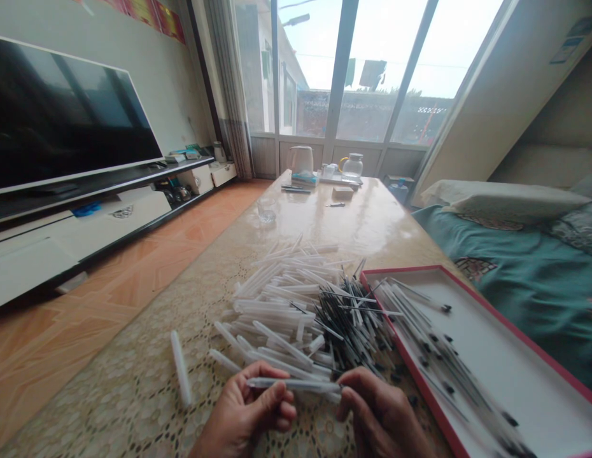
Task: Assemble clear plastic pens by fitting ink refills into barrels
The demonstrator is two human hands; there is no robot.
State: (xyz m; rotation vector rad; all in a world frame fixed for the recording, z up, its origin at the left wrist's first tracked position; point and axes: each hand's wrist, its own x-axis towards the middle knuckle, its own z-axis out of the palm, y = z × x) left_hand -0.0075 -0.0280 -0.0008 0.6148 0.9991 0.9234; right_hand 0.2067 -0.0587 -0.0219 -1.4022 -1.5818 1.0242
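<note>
Close to the table's front edge, a clear white pen barrel (pixel 305 385) lies level between my two hands. My left hand (pixel 255 404) is closed round its tapered end, thumb on top. At the other end, my right hand (pixel 379 407) pinches a small dark piece that looks like the end of a refill; the fingers hide most of it. Just beyond are a heap of translucent white pen barrels (pixel 277 312) and a pile of thin dark-and-clear pen refills (pixel 346 318). One loose barrel (pixel 181 369) lies apart at the left.
A shallow red-rimmed box (pixel 510 346) on the right holds several black-ended refills (pixel 444 356). Farther along the patterned table stand a drinking glass (pixel 266 213), a small box (pixel 342 192), a glass jug (pixel 353 166) and a white kettle (pixel 302 159). A bed (pixel 525 273) borders the right side.
</note>
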